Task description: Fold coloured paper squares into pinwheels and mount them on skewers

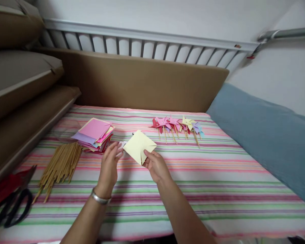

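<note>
A pale yellow paper square (137,145) with slits cut in from its corners is pinched in my right hand (155,165), thumb on top near the lower right edge. My left hand (110,161) is raised just left of the square, its fingers apart and slightly curled, with no grip on the paper. Between its fingertips and the square shows a small whitish thing (122,145), too blurred to name. Left of that hand lies a stack of coloured paper squares (95,130), pink and lilac on top.
Wooden sticks (61,162) lie in a pile at the left, with black-handled scissors (17,200) nearer me. Finished paper pinwheels (178,125) lie in a row at the back right. Brown cushions (22,81) rise at the left; the cloth (205,189) is striped.
</note>
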Action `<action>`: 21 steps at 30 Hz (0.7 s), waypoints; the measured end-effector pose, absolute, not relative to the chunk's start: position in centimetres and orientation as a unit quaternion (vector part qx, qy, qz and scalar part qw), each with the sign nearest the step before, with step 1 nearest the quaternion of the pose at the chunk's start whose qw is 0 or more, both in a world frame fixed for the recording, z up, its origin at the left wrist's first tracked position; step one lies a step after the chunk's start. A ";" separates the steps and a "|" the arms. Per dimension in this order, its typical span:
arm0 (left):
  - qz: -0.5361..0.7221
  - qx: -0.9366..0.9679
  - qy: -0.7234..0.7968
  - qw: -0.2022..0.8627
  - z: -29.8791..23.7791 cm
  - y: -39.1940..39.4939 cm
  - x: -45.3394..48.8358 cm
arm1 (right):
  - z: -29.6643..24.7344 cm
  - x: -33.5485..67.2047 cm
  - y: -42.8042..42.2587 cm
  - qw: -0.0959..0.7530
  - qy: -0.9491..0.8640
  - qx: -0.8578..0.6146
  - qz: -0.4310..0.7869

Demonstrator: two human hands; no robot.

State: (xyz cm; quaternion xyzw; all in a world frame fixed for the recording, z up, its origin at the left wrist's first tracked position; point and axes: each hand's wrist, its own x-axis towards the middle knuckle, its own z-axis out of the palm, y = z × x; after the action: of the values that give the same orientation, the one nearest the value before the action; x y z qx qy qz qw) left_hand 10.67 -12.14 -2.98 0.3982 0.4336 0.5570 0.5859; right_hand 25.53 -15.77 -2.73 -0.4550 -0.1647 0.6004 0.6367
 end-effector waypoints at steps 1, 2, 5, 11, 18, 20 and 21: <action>0.508 0.344 0.418 0.670 -2.8 -11.9 10.7 | -2.6 25.6 -16.0 0.634 -0.167 -0.455 0.603; 0.456 0.304 0.400 0.735 -2.7 -11.8 10.7 | -2.6 25.6 -16.2 0.630 -0.172 -0.456 0.605; 0.376 0.251 0.363 0.815 -2.7 -12.0 11.3 | -2.9 25.3 -16.8 0.618 -0.190 -0.461 0.608; 0.411 0.232 0.382 0.795 -3.7 -13.2 13.1 | -3.4 24.9 -17.4 0.626 -0.230 -0.479 0.571; 0.491 0.226 0.409 0.736 -3.9 -13.2 13.0 | -3.6 24.5 -17.1 0.605 -0.290 -0.508 0.540; 0.495 0.230 0.417 0.726 -3.7 -13.0 12.5 | -3.8 24.6 -17.0 0.601 -0.328 -0.537 0.492; 0.498 0.231 0.421 0.721 -3.6 -12.8 12.3 | -3.8 24.5 -17.1 0.604 -0.361 -0.556 0.443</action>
State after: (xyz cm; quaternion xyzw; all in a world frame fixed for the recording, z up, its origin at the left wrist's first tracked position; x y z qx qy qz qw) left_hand 12.32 -12.85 -3.59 0.2315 0.4212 0.4985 0.7214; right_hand 24.55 -17.11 -3.79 -0.5559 -0.3609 0.4430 0.6037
